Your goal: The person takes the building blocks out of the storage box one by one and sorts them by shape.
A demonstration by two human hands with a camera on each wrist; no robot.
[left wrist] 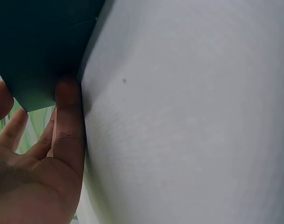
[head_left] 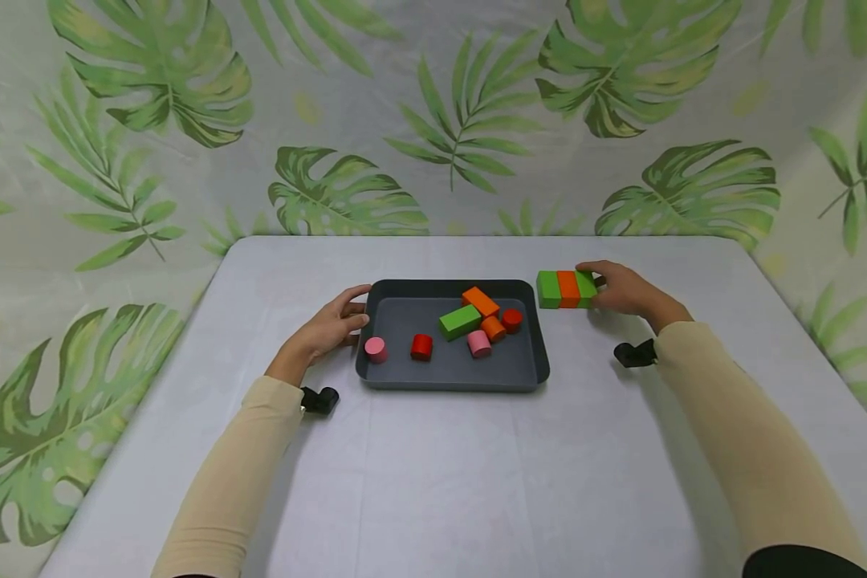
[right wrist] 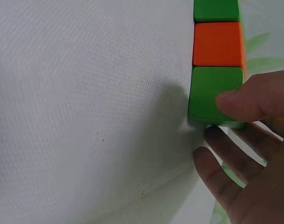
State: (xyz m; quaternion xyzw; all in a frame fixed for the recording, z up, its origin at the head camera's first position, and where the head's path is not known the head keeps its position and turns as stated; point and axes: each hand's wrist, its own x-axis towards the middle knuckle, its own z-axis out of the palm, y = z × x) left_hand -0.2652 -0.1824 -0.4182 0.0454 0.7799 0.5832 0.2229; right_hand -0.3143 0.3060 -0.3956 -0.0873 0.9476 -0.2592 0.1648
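Observation:
At its left rim, my left hand (head_left: 328,325) holds a dark grey tray (head_left: 441,379); in the left wrist view one fingertip lies against the tray's dark outer wall (left wrist: 44,42), low by the cloth. My right hand (head_left: 624,291) grips the right end of a row made of a green block (head_left: 548,289), an orange block (head_left: 568,289) and another green block (head_left: 586,287). The right wrist view shows the thumb (right wrist: 244,100) on the face of the end green block, the other fingers behind and beneath. The row stands just right of the tray's far right corner.
Inside the tray lie a green block (head_left: 459,323), an orange block (head_left: 481,302), an orange piece (head_left: 493,328), red cylinders (head_left: 511,320) and pink cylinders (head_left: 479,343). A white cloth (head_left: 441,482) covers the table. Behind hangs a leaf-patterned backdrop (head_left: 477,120).

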